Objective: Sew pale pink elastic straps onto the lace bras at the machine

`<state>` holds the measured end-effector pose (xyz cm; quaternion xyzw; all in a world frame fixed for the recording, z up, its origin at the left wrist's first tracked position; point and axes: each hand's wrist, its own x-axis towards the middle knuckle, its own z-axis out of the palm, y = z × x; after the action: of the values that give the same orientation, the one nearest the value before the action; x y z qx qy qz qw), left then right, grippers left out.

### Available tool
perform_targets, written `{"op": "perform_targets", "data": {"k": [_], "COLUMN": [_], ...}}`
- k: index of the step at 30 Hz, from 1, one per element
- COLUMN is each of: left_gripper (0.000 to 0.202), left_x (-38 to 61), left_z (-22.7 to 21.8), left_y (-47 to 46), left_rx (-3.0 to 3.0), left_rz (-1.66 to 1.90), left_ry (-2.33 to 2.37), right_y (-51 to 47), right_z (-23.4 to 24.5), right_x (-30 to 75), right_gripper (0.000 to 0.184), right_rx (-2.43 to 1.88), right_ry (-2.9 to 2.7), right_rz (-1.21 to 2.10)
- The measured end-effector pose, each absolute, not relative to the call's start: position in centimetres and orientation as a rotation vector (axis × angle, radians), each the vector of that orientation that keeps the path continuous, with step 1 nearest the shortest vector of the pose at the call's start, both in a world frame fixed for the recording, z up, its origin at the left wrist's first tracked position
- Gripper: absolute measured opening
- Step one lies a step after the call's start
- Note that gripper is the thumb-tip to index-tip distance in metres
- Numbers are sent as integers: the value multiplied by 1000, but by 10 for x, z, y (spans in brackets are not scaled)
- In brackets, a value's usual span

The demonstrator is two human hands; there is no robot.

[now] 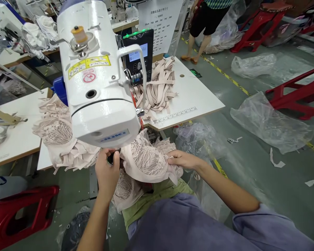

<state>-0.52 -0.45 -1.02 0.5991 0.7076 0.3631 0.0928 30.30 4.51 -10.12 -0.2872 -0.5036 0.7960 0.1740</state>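
Observation:
A pale pink lace garment piece (146,158) lies under the front of a white sewing machine (99,76) and droops into my lap. My left hand (107,170) is closed at its left edge, fingers pinched near the needle area, which the machine head hides. My right hand (181,159) rests on the lace's right edge, fingers curled on the fabric. A stack of similar lace pieces (59,134) sits left of the machine. A heap of pink elastic straps (158,89) lies behind the machine on the white table (199,97).
A control panel (140,55) and a paper size chart (159,21) stand behind the machine. Red plastic stools (18,212) (298,92) and clear plastic bags (269,123) lie on the floor. Another person's legs (199,42) are at the far back.

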Motion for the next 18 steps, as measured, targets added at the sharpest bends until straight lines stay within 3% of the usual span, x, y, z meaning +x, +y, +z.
{"op": "perform_targets", "data": {"k": [2,5,9,11,14,18], "left_gripper": [18,45,72,63,26,33], "left_x": [10,44,75,75,62,44], "left_z": [-3,13,29,28,19,14], "left_y": [-19,-37,-42,-37,-31,-25], "left_rx": [2039,2422,2535,2310,1924,1919], "left_rz": [1200,1239,745,387,132,280], "left_ry": [1974,1355,896,977,1158,1306], "right_y": [48,48,35,26,18,22], "right_z": [-79,-39,12,27,32,20], "right_x": [305,300,283,276,272,267], "right_gripper": [48,37,25,26,24,26], "right_rx": [-750,-557,-178,-208,-593,-988], "right_ry": [-1609,-1941,-2371,-2553,-2639,-2373], "right_rz": [2180,2033,1772,1641,1513,1599]}}
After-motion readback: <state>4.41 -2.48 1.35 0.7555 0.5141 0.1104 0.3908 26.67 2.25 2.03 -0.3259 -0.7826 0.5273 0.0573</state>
